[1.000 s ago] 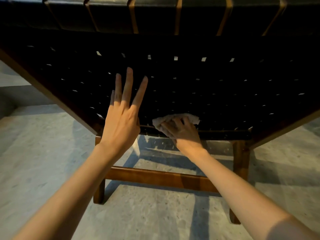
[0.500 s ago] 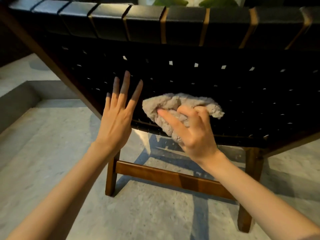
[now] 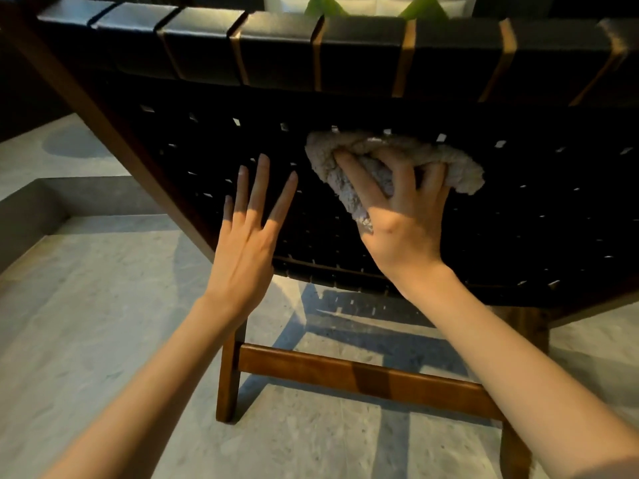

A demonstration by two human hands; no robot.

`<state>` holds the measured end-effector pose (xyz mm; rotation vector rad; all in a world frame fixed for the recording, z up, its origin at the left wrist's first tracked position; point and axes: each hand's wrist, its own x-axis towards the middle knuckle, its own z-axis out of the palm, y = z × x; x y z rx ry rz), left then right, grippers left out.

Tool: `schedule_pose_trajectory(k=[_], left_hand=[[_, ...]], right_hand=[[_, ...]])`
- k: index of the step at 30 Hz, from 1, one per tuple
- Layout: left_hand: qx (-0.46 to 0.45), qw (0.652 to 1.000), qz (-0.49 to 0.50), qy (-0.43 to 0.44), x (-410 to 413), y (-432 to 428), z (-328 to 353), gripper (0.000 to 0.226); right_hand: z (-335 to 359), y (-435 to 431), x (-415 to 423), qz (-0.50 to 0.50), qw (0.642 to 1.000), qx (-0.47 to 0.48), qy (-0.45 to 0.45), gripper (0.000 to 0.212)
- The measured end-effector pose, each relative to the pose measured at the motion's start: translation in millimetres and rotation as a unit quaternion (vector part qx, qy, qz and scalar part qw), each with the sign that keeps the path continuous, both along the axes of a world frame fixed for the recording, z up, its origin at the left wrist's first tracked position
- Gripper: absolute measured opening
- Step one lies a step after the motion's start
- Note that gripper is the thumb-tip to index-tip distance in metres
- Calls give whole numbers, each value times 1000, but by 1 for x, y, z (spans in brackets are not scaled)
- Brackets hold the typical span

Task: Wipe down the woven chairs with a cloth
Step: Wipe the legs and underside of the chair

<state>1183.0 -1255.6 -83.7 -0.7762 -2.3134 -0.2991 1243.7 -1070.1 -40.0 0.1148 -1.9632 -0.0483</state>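
The back of a black woven chair (image 3: pixel 518 209) on a brown wooden frame fills the upper view. My right hand (image 3: pixel 404 219) grips a bunched grey cloth (image 3: pixel 349 160) and presses it against the weave near the upper middle of the backrest. My left hand (image 3: pixel 249 243) is held up just left of the cloth, fingers straight and spread, flat toward the lower left of the weave. Whether it touches the straps I cannot tell.
A wooden cross rail (image 3: pixel 363 378) and chair legs (image 3: pixel 226 382) stand on the pale stone floor (image 3: pixel 86 340) below my arms. A low concrete step (image 3: pixel 31 209) lies at the left. Green shapes (image 3: pixel 321 5) show above the chair's top edge.
My right hand has carried the cloth up the backrest from the bottom rail to near the top row of the weave. My left hand stays spread at the left.
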Motion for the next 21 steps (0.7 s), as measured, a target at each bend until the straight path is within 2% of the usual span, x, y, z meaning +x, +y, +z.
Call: schedule_pose_trajectory(k=[7, 9, 11, 12, 14, 16, 19, 21], left_hand=[[-29, 999, -26, 20, -18, -15, -13, 110], [-44, 999, -24, 14, -22, -22, -16, 111], [-61, 998, -23, -1, -24, -25, -17, 111], [-70, 997, -23, -9, -23, -27, -17, 110], [-81, 996, -25, -13, -22, -30, -15, 108], [-82, 996, -30, -7, -18, -35, -12, 107], [-84, 996, -33, 7, -13, -47, -3, 104], [-80, 996, -28, 12, -13, -56, 4, 103]], right_hand=[[-126, 14, -31, -80, 976, 114, -165, 44], [-148, 10, -36, -86, 967, 58, -231, 52], [-154, 5, -38, -84, 934, -23, -348, 49], [-157, 6, -36, -72, 914, -26, -398, 48], [-151, 8, -27, -29, 901, -43, -432, 55], [-129, -1, -13, -20, 908, -61, -414, 63], [-92, -25, 8, 25, 975, 31, -217, 56], [-62, -37, 16, 57, 991, 81, -88, 52]])
